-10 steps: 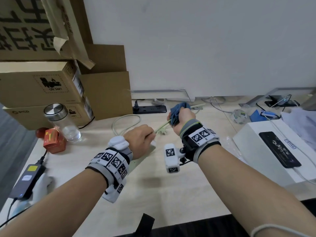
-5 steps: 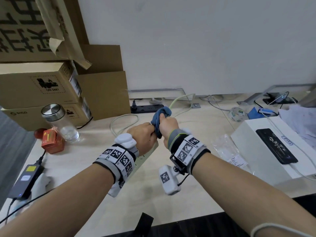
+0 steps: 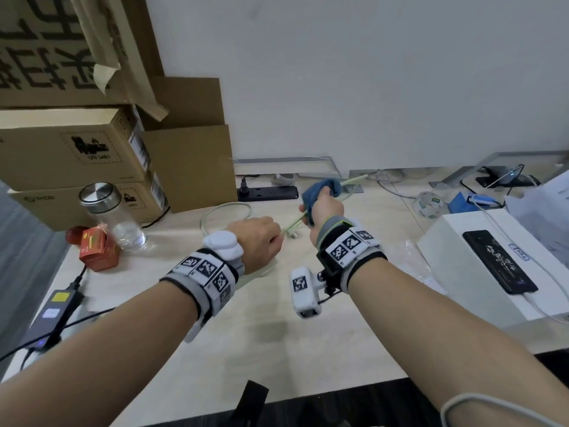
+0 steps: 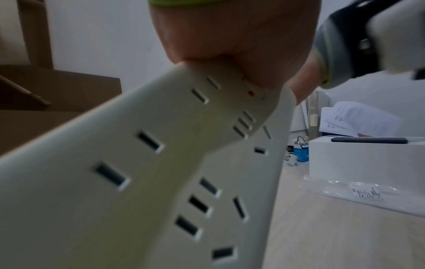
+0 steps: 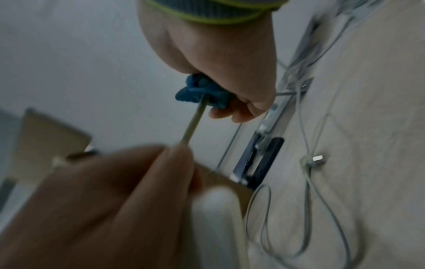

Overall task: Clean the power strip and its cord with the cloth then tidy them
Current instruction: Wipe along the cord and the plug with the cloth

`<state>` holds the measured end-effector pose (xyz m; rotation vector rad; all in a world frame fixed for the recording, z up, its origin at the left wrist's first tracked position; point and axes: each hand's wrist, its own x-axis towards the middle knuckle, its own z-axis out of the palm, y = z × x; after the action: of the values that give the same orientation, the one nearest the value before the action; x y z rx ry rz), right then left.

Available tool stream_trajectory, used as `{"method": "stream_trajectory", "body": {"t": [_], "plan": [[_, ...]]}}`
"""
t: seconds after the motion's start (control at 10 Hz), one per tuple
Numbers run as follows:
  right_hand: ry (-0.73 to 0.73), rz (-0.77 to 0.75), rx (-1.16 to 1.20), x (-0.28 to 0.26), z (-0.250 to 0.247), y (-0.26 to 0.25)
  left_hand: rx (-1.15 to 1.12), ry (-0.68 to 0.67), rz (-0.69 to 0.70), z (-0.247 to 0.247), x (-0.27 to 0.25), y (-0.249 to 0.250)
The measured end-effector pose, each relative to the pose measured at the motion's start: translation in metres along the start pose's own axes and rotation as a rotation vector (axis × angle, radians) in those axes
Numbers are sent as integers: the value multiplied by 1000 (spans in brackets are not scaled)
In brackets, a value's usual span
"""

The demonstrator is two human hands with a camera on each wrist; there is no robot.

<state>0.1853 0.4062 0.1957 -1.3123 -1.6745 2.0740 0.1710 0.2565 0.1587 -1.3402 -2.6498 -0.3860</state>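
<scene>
Half a second ago our two fists sat knuckle to knuckle; now the right grip (image 3: 324, 209) has slid away from the left grip (image 3: 260, 243), towards the wall, and a short length of pale cord (image 3: 294, 224) shows taut between them. We take this as one wiping stroke along the cord.

The right grip is closed tight round the blue cloth (image 3: 320, 189), and the cloth is bunched round the cord, which comes out of it on both sides. The left grip is a closed fist clamping the white power strip (image 4: 161, 172) at its cord end, by the red switch. The strip hangs tilted from that fist, lifted above the table (image 3: 277, 334). The fingers pinch the cord where it leaves the strip.

In our judgement the stretch nearest the strip is now wiped and the far part, curving back towards the black power strip (image 3: 268, 192) by the wall, is not yet done. The next stroke calls for a firm left hold, or the pull will drag the strip along. The glass bottle (image 3: 114, 217) and white box (image 3: 462, 257) stand well apart.
</scene>
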Motion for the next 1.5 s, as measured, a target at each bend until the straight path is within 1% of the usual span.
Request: {"method": "stream_trajectory", "body": {"t": [0.1,0.2,0.3,0.4,0.5,0.6,0.7,0.8,0.9,1.0,1.1,1.2,1.3,1.4,1.5], "plan": [[-146,-53,-137,-24,15,25,21,-67,-125,-3,11,-1],[-120,-33,-156,-28,19,28,58,-64,-130,1,14,4],[-98,-101,-142,-5,-3,10,15,86,16,4,3,9],[-42,-110,-20,17,-27,-12,-3,145,135,5,-10,7],[8,-62,-78,37,-44,-38,-33,152,152,3,-10,1],[196,-277,-945,55,-67,-62,-5,125,177,3,-21,-5],[246,-275,-989,56,-80,-77,-5,91,135,11,-28,-12],[215,-162,-484,49,-73,-54,-10,107,55,19,-15,-7],[68,108,401,38,-56,-40,-36,123,19,22,-3,3],[-132,59,177,19,-45,-13,-33,132,9,22,16,23],[-183,32,8,3,-32,19,-33,118,-31,25,34,43],[-160,74,-44,8,-38,29,-52,116,-72,38,35,57],[-179,107,-109,14,-52,20,-84,155,-84,49,28,64],[-86,-34,-745,34,-62,-3,-93,188,-22,56,11,62],[-101,-286,-1526,59,-78,-22,-59,176,4,61,-14,55]]}}
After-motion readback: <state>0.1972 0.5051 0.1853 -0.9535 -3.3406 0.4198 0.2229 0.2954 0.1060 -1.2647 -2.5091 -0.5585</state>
